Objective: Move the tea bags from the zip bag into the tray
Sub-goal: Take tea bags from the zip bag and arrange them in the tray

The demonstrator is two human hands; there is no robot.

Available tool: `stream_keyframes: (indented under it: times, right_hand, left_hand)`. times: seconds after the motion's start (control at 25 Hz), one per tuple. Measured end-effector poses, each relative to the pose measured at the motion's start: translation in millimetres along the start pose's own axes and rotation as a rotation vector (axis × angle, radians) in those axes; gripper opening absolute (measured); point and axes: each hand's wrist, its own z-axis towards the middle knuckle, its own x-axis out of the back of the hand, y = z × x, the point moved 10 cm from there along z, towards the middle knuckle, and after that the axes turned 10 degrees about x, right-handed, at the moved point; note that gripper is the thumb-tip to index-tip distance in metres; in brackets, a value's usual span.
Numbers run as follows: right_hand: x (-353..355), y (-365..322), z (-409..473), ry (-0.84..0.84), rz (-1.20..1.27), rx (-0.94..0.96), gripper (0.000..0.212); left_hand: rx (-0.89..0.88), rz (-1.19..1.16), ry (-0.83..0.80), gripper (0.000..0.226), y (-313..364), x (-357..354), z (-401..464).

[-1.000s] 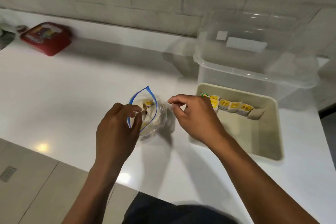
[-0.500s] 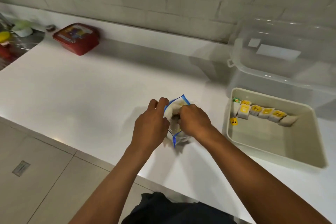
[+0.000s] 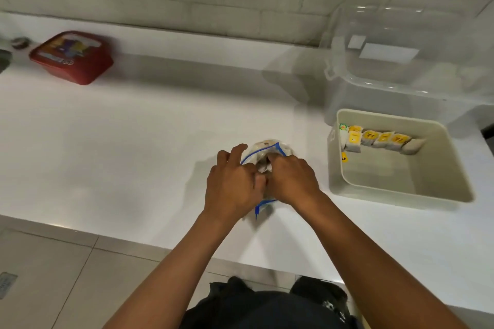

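A clear zip bag [image 3: 270, 149] with a blue rim stands on the white counter, tea bags showing inside it. My left hand [image 3: 232, 184] holds the bag's left rim open. My right hand [image 3: 291, 179] has its fingers curled down into the bag's mouth; what they touch is hidden. To the right sits a beige tray [image 3: 443, 189], and a row of several yellow-labelled tea bags [image 3: 379, 139] leans against its far wall.
A large clear plastic tub [image 3: 401, 56] stands behind the tray against the tiled wall. A red lidded box [image 3: 72, 56] sits at the far left of the counter. The counter's front edge runs just below my wrists, with tiled floor beyond.
My right hand came back from the tray side and went into the bag's mouth, and my left hand stayed on the rim. The view has shifted, so the tray lies further right.
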Motion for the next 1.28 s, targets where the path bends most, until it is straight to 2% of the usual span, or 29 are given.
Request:
stream_keyframes:
  times: [0.08, 0.2, 0.32, 0.48, 0.68, 0.8, 0.92, 0.96, 1.12, 1.2, 1.28]
  right_hand:
    - [-1.3, -6.1, -0.5, -0.017, 0.022, 0.005, 0.03]
    - [-11.8, -1.4, 5.9, -0.02, 0.076, -0.057, 0.027]
    - [-11.1, 4.6, 9.0, 0.121, 0.069, -0.144, 0.025]
    - [-8.2, 0.0, 8.5, 0.284, 0.107, -0.191, 0.024]
    - [10.8, -1.9, -4.0, 0.465, 0.196, -0.13, 0.02]
    - [19.9, -1.0, -12.8, 0.533, 0.449, -0.026, 0.011]
    - [10.4, 13.4, -20.2, 0.421, 0.958, -0.124, 0.009]
    - [8.1, 13.9, -22.6, 0.374, 1.044, -0.136, 0.01]
    - [23.9, 16.6, -30.4, 0.386, 1.077, -0.076, 0.012]
    - [41.8, 11.3, -31.9, 0.434, 1.057, 0.015, 0.013]
    - [70.9, 0.8, -36.6, 0.557, 0.896, 0.123, 0.012]
  left_hand:
    - [0.039, 0.022, 0.03, 0.035, -8.4, 2.1, 4.5]
    - [0.036, 0.112, 0.014, 0.026, -21.0, 0.6, 6.1]
    - [0.077, 0.126, -0.05, 0.033, -27.8, -3.4, 0.4]
    - [0.139, -0.026, -0.132, 0.037, -15.3, 1.0, -5.1]
    - [0.141, -0.072, -0.085, 0.036, -19.6, 12.2, -4.2]
    - [0.137, -0.081, -0.071, 0.045, -23.7, 9.8, -0.5]
    - [0.109, -0.198, -0.088, 0.051, -20.3, 13.6, -6.0]
    - [0.099, -0.253, -0.049, 0.049, -21.0, 21.4, -8.8]
    - [0.058, -0.505, 0.142, 0.028, -19.2, 65.6, -19.6]
    - [0.056, -0.604, 0.122, 0.024, -12.9, 83.3, -19.0]
    - [0.143, -0.676, 0.078, 0.015, -14.6, 95.5, -11.9]
